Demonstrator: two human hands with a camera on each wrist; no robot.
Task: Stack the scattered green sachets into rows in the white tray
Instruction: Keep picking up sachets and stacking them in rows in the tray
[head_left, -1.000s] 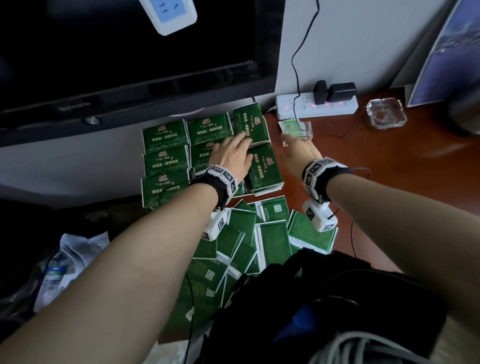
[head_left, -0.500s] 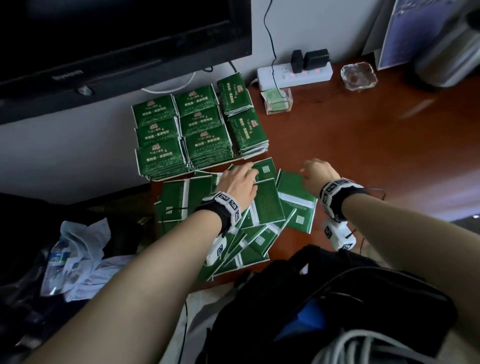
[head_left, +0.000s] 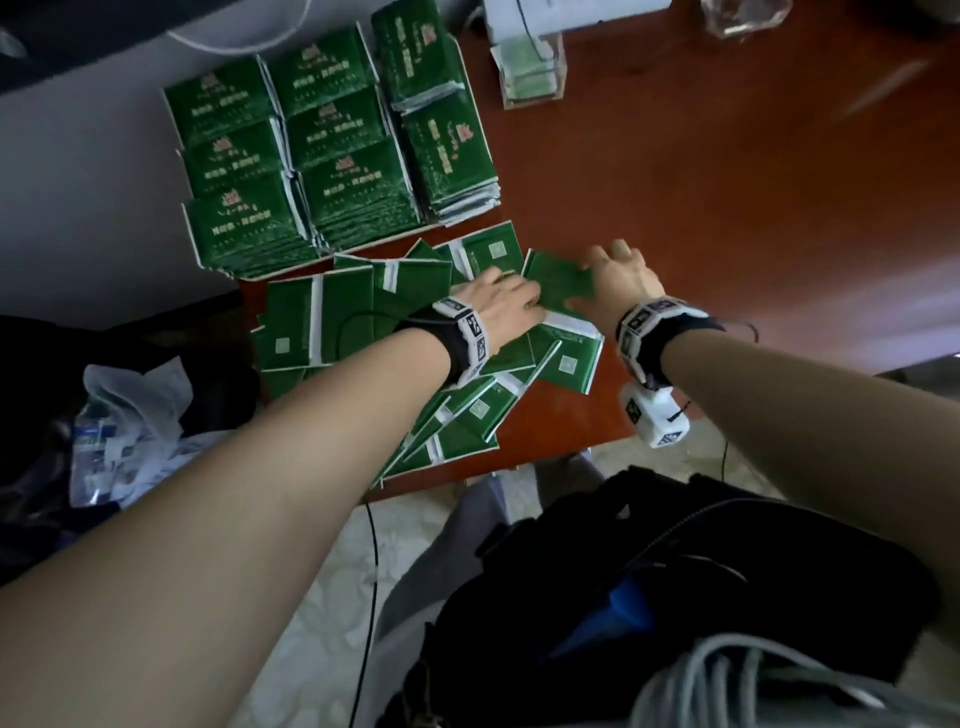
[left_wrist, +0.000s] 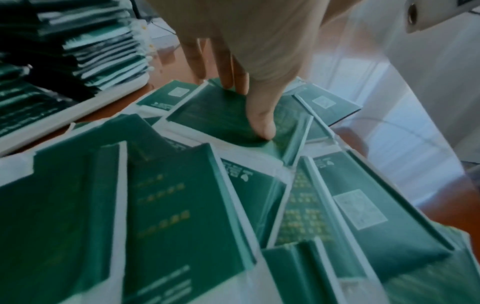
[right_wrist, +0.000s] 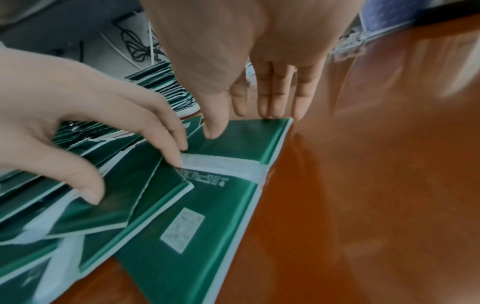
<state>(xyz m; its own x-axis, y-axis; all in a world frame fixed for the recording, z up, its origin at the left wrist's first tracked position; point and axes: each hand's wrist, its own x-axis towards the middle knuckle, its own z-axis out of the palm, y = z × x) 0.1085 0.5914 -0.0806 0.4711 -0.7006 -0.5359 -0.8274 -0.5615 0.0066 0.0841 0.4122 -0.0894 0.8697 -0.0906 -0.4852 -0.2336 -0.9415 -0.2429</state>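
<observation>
Nearest the camera, a black bag (head_left: 675, 597) and grey cables (head_left: 779, 686) sit at the person's lap, with a plastic bag of litter (head_left: 124, 415) low on the left. On the near edge of the table (head_left: 727, 208), many loose sachets (head_left: 467, 415) lie fanned and overlapping, mostly back side up. Both hands work at the far right end of this pile. The left hand (head_left: 498, 306) rests on the sachets with fingers lightly bent, fingertips on one edge. The right hand (head_left: 618, 275) has straight fingers at the far edge of a single sachet (right_wrist: 241, 142), thumb pressing on top. Farther off, the tray (left_wrist: 70, 117) already holds about eight tall stacks (head_left: 332, 156) in neat rows. Judging by the pile, a sizeable share remains. Beyond, a clear box (head_left: 530, 67) stands near the tray, not blocking the route.
</observation>
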